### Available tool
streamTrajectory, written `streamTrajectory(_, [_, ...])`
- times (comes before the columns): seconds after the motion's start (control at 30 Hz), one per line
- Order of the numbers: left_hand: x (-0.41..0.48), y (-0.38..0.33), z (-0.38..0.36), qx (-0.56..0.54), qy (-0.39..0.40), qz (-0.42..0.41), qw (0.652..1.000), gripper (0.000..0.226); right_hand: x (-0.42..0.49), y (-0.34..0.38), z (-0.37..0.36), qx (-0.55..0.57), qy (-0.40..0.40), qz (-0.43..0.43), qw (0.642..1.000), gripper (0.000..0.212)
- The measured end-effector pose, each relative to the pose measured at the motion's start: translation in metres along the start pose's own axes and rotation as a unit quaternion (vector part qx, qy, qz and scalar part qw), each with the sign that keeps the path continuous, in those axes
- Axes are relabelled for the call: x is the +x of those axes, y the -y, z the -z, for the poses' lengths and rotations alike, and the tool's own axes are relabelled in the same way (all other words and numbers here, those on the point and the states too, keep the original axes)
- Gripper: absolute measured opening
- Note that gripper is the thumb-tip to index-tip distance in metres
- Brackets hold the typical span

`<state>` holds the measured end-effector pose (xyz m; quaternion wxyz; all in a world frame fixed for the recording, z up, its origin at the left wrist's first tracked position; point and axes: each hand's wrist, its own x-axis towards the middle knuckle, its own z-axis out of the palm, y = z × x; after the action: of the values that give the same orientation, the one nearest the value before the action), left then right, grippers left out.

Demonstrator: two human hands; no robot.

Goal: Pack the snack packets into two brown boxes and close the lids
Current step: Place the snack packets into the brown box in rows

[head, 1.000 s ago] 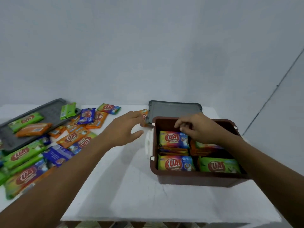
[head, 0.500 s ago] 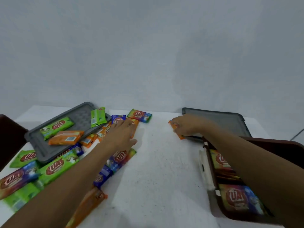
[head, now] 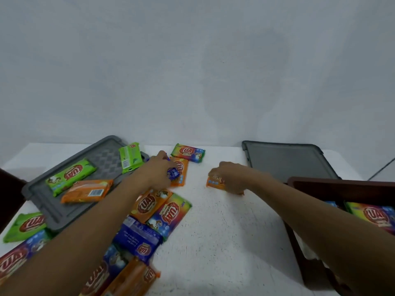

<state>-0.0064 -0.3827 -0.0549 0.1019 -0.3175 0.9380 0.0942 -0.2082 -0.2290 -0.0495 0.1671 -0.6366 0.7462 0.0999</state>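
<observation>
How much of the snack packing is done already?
Done: the brown box on the right already holds some packets. In hand: the left hand grips a blue packet, and the right hand grips an orange packet. Left: many loose packets lie on the table, and the left grey lid and right grey lid are on no box.

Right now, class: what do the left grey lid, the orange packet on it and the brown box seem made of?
Grey lid: likely moulded plastic, matte; embossed checker pattern, raised rim. Orange packet: thin printed plastic film, slightly glossy; creases, printed barcode. Brown box: probably plastic, smooth; thin moulded rim.
</observation>
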Motion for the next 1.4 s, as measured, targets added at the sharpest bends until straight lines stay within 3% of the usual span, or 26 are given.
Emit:
streamTrajectory(0.13, [0.002,0.013,0.004,0.119,0.042,-0.036,0.991,0.096,0.006,0.006,-0.002,-0.018,0.021,-0.032,0.999,0.084])
streamTrajectory(0.2, [0.003,0.018,0.002,0.121,0.046,-0.048,0.99,0.097,0.007,0.006,-0.004,-0.004,0.043,-0.044,0.998,0.088])
streamTrajectory(0.33, [0.005,0.022,-0.002,0.136,-0.01,-0.081,0.987,0.08,0.005,0.004,-0.004,0.006,0.011,-0.08,0.997,0.09])
streamTrajectory(0.47, [0.012,0.022,-0.001,0.143,-0.025,-0.123,0.982,0.076,0.002,0.004,0.011,0.042,0.006,-0.07,0.997,0.062])
streamTrajectory(0.63, [0.015,0.022,0.001,0.083,-0.029,-0.138,0.987,0.082,-0.013,-0.002,0.037,0.145,-0.008,-0.076,0.986,0.048])
streamTrajectory(0.73, [0.009,0.012,0.003,0.02,-0.057,-0.145,0.988,0.085,-0.028,-0.012,0.051,0.26,0.001,-0.078,0.962,0.049])
streamTrajectory(0.83, [0.001,-0.003,0.005,-0.079,-0.07,-0.145,0.984,0.086,-0.042,-0.024,0.058,0.335,-0.017,-0.087,0.938,0.037])
streamTrajectory(1.03, [-0.013,-0.056,0.02,-0.115,-0.114,-0.152,0.975,0.074,-0.093,-0.048,0.067,0.488,-0.091,-0.077,0.865,0.035])
streamTrajectory(1.17, [-0.02,-0.101,0.034,-0.108,-0.134,-0.164,0.971,0.064,-0.14,-0.074,0.067,0.514,-0.116,-0.059,0.848,0.02])
streamTrajectory(1.3, [-0.028,-0.166,0.045,-0.07,-0.139,-0.176,0.972,0.045,-0.198,-0.114,0.054,0.494,-0.155,-0.077,0.852,0.023])
streamTrajectory(1.4, [-0.037,-0.218,0.052,-0.054,-0.154,-0.208,0.964,0.057,-0.239,-0.147,0.036,0.463,-0.163,-0.086,0.867,0.024])
